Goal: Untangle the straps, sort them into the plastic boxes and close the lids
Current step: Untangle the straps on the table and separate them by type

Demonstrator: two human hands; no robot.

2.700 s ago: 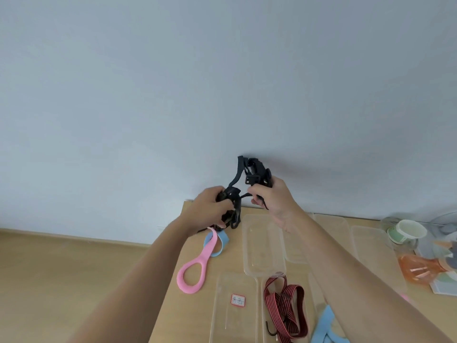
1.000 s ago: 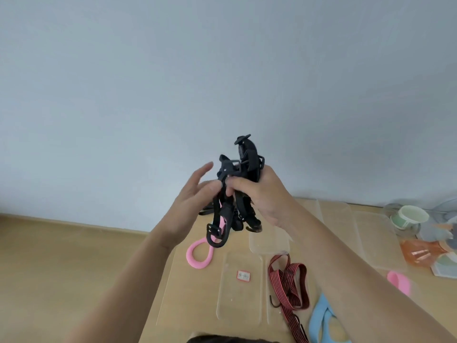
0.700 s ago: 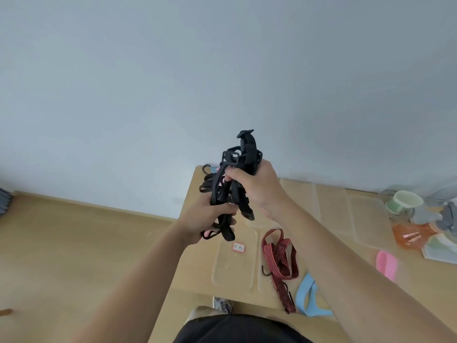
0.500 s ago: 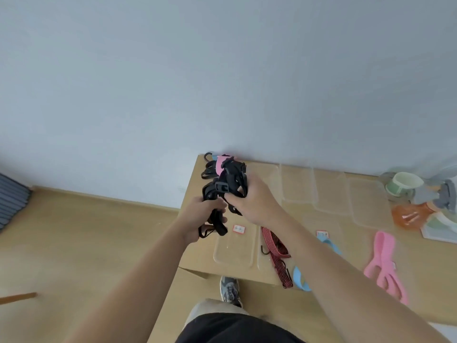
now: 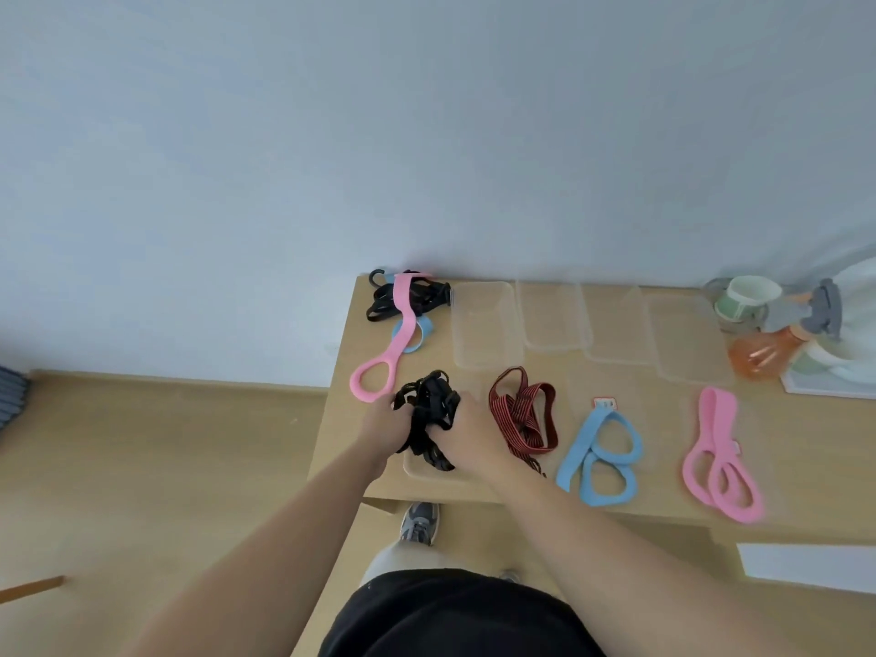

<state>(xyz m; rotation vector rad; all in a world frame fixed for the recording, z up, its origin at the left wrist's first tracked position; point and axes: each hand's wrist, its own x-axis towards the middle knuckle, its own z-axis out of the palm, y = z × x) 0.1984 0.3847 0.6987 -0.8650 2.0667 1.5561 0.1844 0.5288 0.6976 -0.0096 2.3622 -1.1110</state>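
Most of the fingers are hidden behind the backs of the hands and the black strap bundle [image 5: 429, 410]. What shows is curled into it. The left hand [image 5: 383, 428] grips the bundle from the left and the right hand [image 5: 467, 436] from the right. The bundle hangs low over the near-left box [image 5: 419, 471], a clear box of which only the near rim can be made out. Whether the bundle touches the box cannot be told. The back boxes [image 5: 481, 324] by the wall are faint outlines on the counter [image 5: 806, 443]. Right of the hands lie a red striped strap [image 5: 521, 414], a blue strap [image 5: 599, 448] and a pink strap [image 5: 716, 457]. A tangled pile [image 5: 407, 296] of black, pink and blue straps sits at the back left corner.
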